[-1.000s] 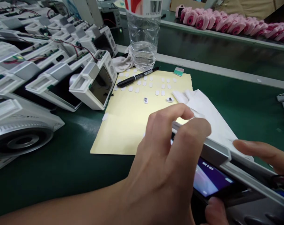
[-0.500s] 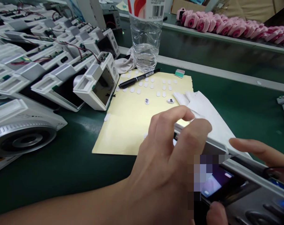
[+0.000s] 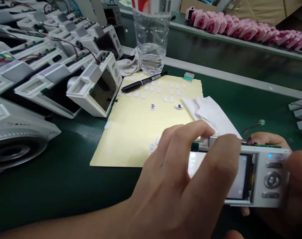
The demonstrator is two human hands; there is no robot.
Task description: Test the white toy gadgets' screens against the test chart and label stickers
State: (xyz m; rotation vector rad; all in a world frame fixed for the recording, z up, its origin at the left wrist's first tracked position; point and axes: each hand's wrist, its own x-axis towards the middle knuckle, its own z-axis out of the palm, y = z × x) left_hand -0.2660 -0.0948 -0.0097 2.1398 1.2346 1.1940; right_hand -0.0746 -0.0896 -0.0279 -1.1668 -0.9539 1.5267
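My left hand and right hand have their fingers closed around the white plastic digital camera; the grip looks firm. The thin red wire just beyond my right hand could snag if I turn the camera; a tug might tear it loose.

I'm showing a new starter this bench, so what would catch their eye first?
The white digital camera stands out, held in the left hand and right hand at lower right, its blue light lit. A row of matching white cameras runs down the left, and a yellow sheet dotted with white round stickers lies centre. Behind it stands a clear plastic bottle, with pink devices lined up top right.
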